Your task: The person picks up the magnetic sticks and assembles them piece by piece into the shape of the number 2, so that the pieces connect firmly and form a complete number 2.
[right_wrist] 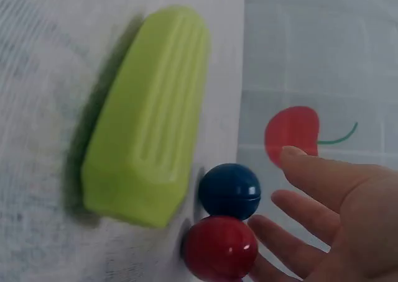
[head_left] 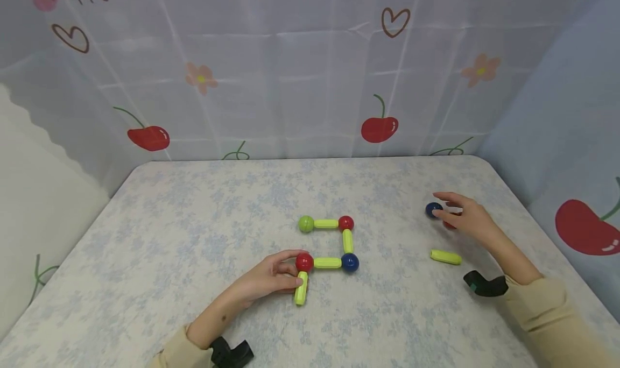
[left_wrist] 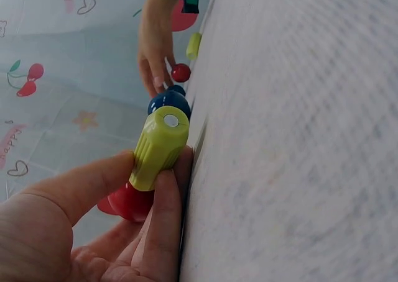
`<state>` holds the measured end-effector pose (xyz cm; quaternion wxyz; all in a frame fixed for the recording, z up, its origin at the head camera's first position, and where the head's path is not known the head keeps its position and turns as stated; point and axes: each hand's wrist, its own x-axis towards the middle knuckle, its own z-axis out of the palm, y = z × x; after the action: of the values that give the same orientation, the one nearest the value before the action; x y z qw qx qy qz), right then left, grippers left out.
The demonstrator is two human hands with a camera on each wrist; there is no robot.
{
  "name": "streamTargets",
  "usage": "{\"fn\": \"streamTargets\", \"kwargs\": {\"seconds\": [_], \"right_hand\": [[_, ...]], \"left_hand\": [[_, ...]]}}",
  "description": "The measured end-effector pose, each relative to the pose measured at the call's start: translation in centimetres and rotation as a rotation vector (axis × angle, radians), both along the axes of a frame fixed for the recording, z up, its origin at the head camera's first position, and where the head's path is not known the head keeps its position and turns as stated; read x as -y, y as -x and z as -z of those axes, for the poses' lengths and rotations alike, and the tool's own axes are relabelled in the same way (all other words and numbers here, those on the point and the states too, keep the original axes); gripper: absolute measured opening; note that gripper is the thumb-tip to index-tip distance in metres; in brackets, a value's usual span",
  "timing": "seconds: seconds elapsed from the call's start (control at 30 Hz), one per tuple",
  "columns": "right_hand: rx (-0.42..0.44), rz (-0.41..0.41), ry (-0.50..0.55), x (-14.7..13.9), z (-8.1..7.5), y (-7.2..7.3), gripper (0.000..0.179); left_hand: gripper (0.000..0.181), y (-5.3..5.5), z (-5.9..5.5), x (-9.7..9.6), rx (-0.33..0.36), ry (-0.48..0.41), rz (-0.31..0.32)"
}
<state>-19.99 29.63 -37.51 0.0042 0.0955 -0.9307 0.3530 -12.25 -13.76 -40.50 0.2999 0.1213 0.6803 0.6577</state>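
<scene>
My left hand (head_left: 261, 282) pinches a lime-green magnetic stick (head_left: 301, 294) between thumb and fingers, beside a red ball (head_left: 304, 261). That stick's free end, with a round silvery spot, faces the left wrist camera. From the red ball a second stick (head_left: 327, 263) runs to a blue ball (head_left: 350, 262); an upright stick (head_left: 347, 241) links it to another red ball (head_left: 346, 223). A further stick (head_left: 326, 224) ends at a green ball (head_left: 306, 224). My right hand (head_left: 467, 217) hovers with loosely extended fingers beside a loose blue ball (right_wrist: 230, 191) and red ball (right_wrist: 221, 249).
A loose lime-green stick (head_left: 445, 257) lies on the patterned tablecloth (head_left: 203, 206), nearer me than the right hand. Behind the table hangs a printed curtain (head_left: 290, 88); another curtain (head_left: 571, 142) stands along the right side. Black wrist devices (head_left: 486, 284) sit on both wrists.
</scene>
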Motion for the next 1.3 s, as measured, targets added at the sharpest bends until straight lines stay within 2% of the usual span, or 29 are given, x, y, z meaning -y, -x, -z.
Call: {"fn": "streamTargets", "kwargs": {"seconds": [0.07, 0.1, 0.27, 0.43, 0.7, 0.83, 1.0, 1.13, 1.23, 1.3], "right_hand": [[0.054, -0.031, -0.026, -0.1, 0.2, 0.1, 0.054], [0.055, -0.038, -0.046, -0.2, 0.4, 0.2, 0.053], [-0.056, -0.018, -0.133, -0.4, 1.6, 0.8, 0.041], [-0.108, -0.001, -0.141, -0.4, 1.9, 0.9, 0.038], [-0.143, 0.006, -0.142, -0.2, 1.4, 0.7, 0.038], [-0.219, 0.022, -0.115, 0.1, 0.4, 0.2, 0.038], [-0.304, 0.001, -0.052, 2.6, -1.7, -1.1, 0.037], [-0.330, -0.048, -0.006, 5.6, -2.4, -3.0, 0.033], [-0.280, -0.080, 0.048, 7.9, -2.1, -4.6, 0.031], [-0.181, -0.106, 0.120, 9.6, -1.7, -5.6, 0.030]], "left_hand": [[0.059, 0.0, 0.1, 0.0, -0.002, 0.002, -0.001], [0.059, 0.0, 0.1, 0.0, 0.002, 0.000, -0.002], [0.059, 0.1, 0.2, -0.1, 0.018, -0.001, -0.014], [0.059, 0.1, 0.2, -0.2, 0.014, 0.018, -0.028], [0.059, 0.1, 0.3, -0.4, 0.022, 0.013, -0.048], [0.060, 0.1, 0.3, -0.4, 0.021, 0.010, -0.040], [0.065, 0.1, 0.3, -0.4, 0.016, 0.008, -0.035], [0.066, 0.1, 0.2, -0.4, 0.022, -0.003, -0.033], [0.066, 0.1, 0.1, -0.5, 0.015, 0.007, -0.033], [0.066, 0.1, 0.1, -0.5, 0.005, 0.009, -0.033]]}}
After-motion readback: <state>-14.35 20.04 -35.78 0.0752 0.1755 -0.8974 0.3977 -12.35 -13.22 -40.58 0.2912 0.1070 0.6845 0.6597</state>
